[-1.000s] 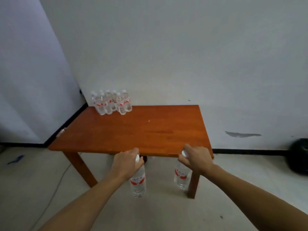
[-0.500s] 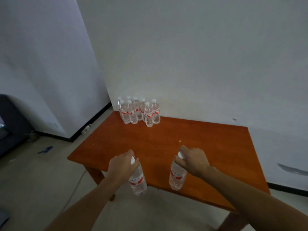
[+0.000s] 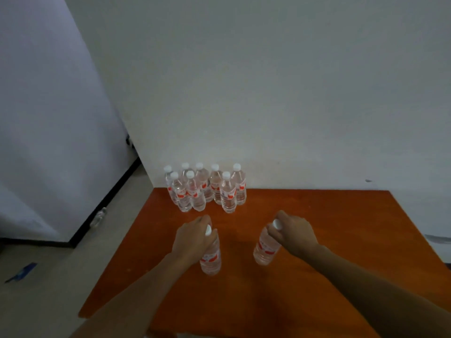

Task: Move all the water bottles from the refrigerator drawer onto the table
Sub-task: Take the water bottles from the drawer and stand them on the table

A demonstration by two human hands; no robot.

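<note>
In the lower middle of the frame, the left hand (image 3: 192, 240) is gripping a bottle (image 3: 211, 258) by its neck, fingers closed round the white cap; just right of centre, the right hand (image 3: 294, 234) is holding a second bottle (image 3: 264, 247) the same way, slightly tilted; both are hanging over the orange table (image 3: 317, 301), whether touching it I cannot tell. At the table's upper left corner a cluster of bottles (image 3: 207, 189) is standing upright against the wall. To do this well, I judge the person should be lowering each bottle straight, levelling the tilted one, setting them just in front of the cluster without knocking it, and releasing only once they stand firm.
</note>
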